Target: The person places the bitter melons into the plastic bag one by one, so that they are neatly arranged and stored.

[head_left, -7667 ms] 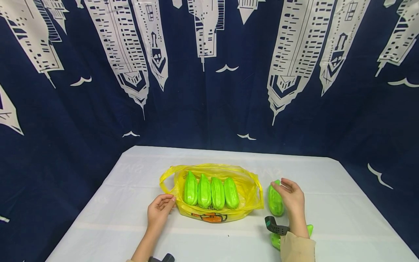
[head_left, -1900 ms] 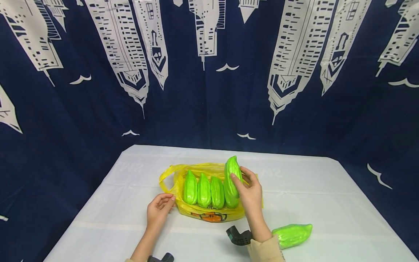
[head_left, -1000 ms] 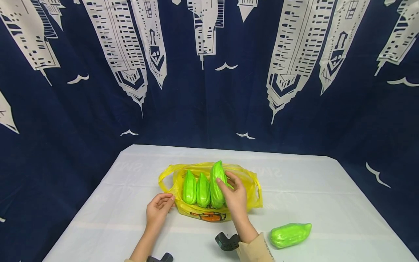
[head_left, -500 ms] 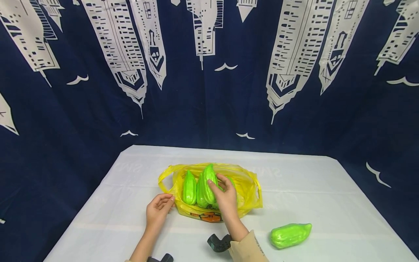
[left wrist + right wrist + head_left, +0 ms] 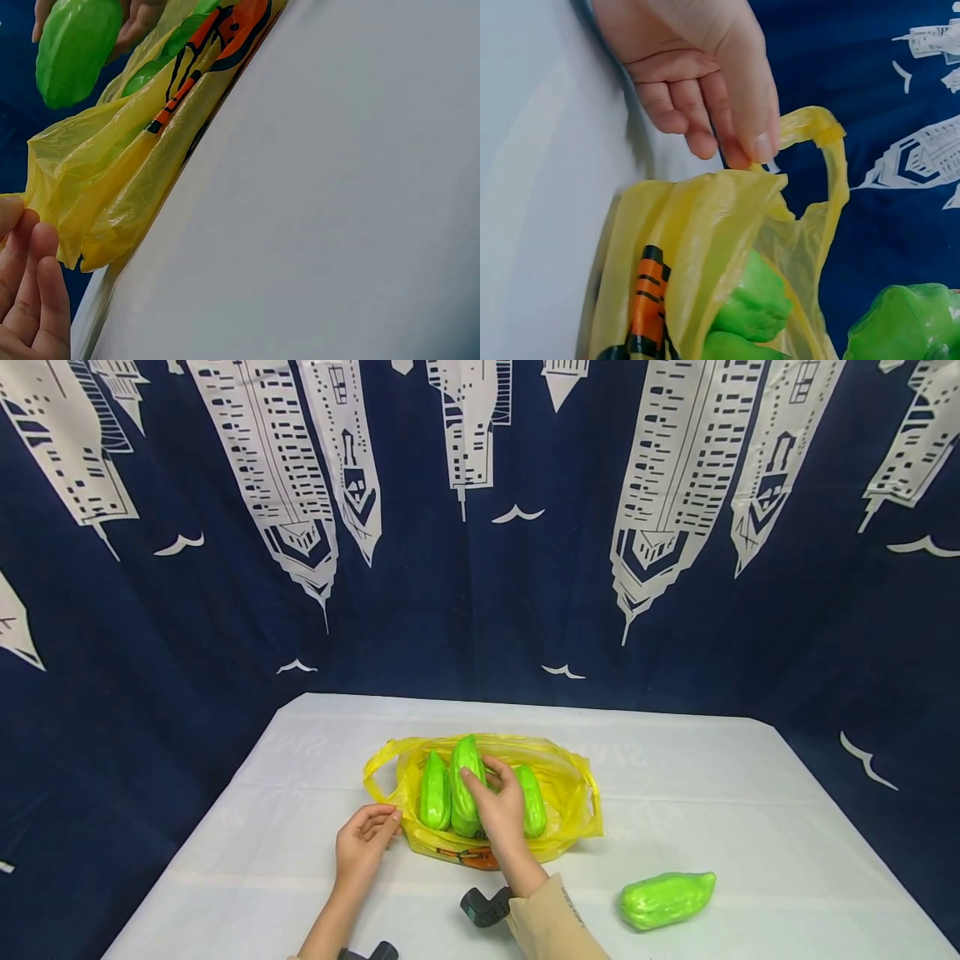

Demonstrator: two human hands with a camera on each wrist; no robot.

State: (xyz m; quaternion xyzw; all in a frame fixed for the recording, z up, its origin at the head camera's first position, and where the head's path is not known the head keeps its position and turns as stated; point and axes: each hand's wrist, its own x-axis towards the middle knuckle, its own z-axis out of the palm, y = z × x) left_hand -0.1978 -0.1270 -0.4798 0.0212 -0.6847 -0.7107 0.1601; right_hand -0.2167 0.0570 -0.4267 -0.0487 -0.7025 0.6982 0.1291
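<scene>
A yellow plastic bag [image 5: 566, 802] lies with its mouth spread wide on the table. Inside it, a green ridged gourd [image 5: 435, 792] sits at the left and another [image 5: 532, 803] at the right. My left hand [image 5: 366, 847] pinches the bag's left edge by thumb and fingertips, as the right wrist view shows too. Over the middle of the bag, my right hand [image 5: 501, 806] grips a green gourd [image 5: 465, 777], pointed end away from me. This hand and the held gourd hide part of the bag's contents; the left wrist view shows the held gourd [image 5: 79, 49] above the bag's rim.
One more green gourd [image 5: 667, 900] lies sideways on the white table [image 5: 787, 827], right of my right forearm. A loop handle [image 5: 832, 172] stands up at the bag's side. Behind the table hangs a dark blue cloth [image 5: 480, 618] with white buildings.
My right hand took up the gourd that lay beside the bag, carried it over the bag and has since shifted leftward with it. My left hand keeps its pinch on the bag.
</scene>
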